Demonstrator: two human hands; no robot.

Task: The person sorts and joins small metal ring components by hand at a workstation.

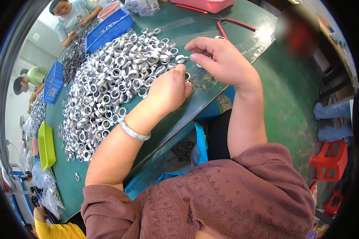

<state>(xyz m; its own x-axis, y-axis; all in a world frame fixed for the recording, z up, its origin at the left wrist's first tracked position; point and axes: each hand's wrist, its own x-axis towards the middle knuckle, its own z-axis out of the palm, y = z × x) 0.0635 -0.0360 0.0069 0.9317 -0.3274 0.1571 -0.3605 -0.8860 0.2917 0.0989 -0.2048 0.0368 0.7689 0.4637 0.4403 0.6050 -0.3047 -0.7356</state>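
A large heap of silver metal ring fittings (115, 73) is spread over the green table, each a round ring with a small lug. My left hand (168, 89), with a pale bangle (134, 130) on its wrist, is closed at the heap's right edge. One silver ring (187, 76) shows right at its fingertips; whether they grip it or it lies behind them, I cannot tell. Just to the right and farther off, my right hand (219, 59) hovers over the table with thumb and fingers apart. Loose rings lie near its fingertips, including one ring (181, 59).
Red-handled pliers (237, 24) lie at the far right of the table (195, 28). Blue bins (109, 30) and a green tray (46, 145) border the heap. A blue bag (201, 143) hangs below the near edge. Co-workers sit across; red stools (329, 161) stand right.
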